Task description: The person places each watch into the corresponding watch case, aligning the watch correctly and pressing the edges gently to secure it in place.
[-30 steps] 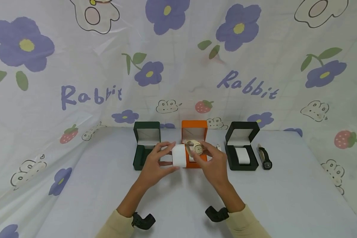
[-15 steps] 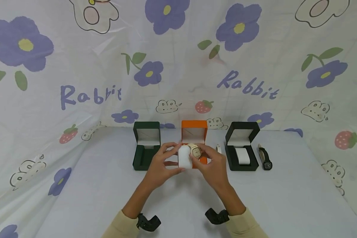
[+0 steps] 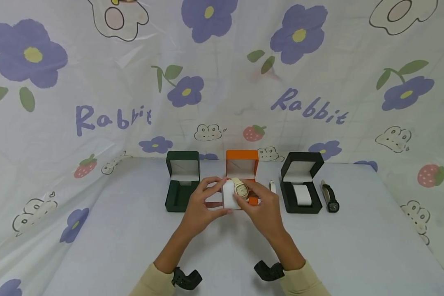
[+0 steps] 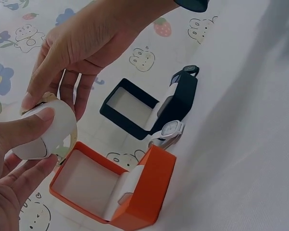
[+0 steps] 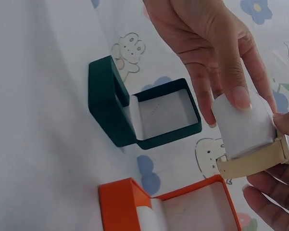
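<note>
My left hand [image 3: 199, 207] grips a white watch cushion [image 3: 228, 197] at its ends, just in front of the orange watch box [image 3: 242, 154]. My right hand [image 3: 264, 205] pinches a cream-strapped watch [image 3: 241, 189] by its case and lays it against the cushion's right side. In the right wrist view the cream strap [image 5: 255, 162] runs along the cushion [image 5: 243, 125], one end hanging loose. The left wrist view shows my left thumb [image 4: 45, 114] pressing on the cushion. Fingers hide part of the watch.
An open green box [image 3: 170, 201] stands left, without a cushion. To the right is an open black box [image 3: 302, 156] with a white cushion [image 3: 302, 194]. A black watch [image 3: 331, 201] lies beside it. A white watch [image 4: 170, 130] lies between the orange and black boxes.
The left hand has brought the cushion rightward to the watch and turned it slightly. The right hand has shifted the watch a little left, onto the cushion.
</note>
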### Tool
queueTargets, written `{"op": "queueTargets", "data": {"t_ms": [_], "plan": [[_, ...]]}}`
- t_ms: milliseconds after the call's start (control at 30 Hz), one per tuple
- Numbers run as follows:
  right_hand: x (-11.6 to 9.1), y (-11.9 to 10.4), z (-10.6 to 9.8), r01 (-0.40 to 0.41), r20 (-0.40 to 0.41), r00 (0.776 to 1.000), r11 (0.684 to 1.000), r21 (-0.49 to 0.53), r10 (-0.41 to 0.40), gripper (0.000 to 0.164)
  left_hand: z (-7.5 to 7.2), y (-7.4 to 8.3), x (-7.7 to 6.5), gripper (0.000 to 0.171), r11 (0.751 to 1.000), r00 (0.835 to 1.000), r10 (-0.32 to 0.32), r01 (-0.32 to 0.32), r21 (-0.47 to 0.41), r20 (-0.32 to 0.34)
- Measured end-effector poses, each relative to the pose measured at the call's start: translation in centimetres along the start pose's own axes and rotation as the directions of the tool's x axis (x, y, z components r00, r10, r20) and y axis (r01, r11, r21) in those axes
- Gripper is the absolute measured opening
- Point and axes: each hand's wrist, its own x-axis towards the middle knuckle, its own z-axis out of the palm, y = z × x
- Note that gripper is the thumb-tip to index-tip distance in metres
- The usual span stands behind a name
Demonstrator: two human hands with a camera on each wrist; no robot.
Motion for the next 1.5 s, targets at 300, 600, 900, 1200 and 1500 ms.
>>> {"op": "queueTargets", "data": {"t_ms": [300,600,900,1200,1500], "plan": [[0.2,-0.4,-1.8,-0.036,0.246,0.969,0.999,0.04,0.025,0.051,-0.2,-0.4,-0.2,0.083,0.997,0.999,-0.037,0.034,-0.069,-0.039],[0.3,0.1,-2.7,-0.066,0.377,0.925,0.997,0.049,0.043,0.062,-0.3,-0.6,-0.4,0.082,0.992,0.998,-0.063,0.06,-0.109,-0.024],[0.4,0.5,-3.2,-0.049,0.346,0.938,0.996,0.07,0.022,0.066,0.0,-0.7,0.1,0.078,0.987,0.999,-0.046,0.045,-0.157,-0.005],[0.3,0.4,-3.3,-0.091,0.338,0.94,0.99,0.108,0.049,0.068,-0.3,-0.4,0.3,0.074,0.987,1.0,-0.018,0.015,-0.16,-0.017],[0.4,-0.3,-3.2,-0.125,0.332,0.941,0.982,0.144,0.071,0.067,-0.6,-0.1,0.1,0.076,0.988,0.999,-0.029,0.024,-0.151,-0.034]]}}
